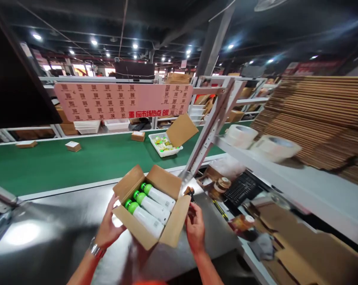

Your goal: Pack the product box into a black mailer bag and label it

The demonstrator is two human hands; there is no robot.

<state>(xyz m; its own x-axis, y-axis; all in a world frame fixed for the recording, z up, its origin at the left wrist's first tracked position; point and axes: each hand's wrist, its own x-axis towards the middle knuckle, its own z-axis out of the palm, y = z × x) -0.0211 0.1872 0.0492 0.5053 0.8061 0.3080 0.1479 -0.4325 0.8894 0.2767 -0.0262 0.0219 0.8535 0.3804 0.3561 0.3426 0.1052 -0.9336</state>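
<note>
Hands (107,229) hold carton (173,225) (bottles' (151,206) caps seemingly pointing far-left).

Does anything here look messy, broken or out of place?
Nothing looks damaged or spilled. The open box between the left hand and right hand holds three bottles lying neatly side by side. Only the shelf on the right looks cluttered.

The open box (151,206) is matt brown cardboard; the bottles (151,208) inside are smooth white plastic with glossy green caps (134,207). The desk (54,237) is brushed, reflective metal, the conveyor belt (63,162) matt green, the tape rolls (275,147) pale and papery
</note>
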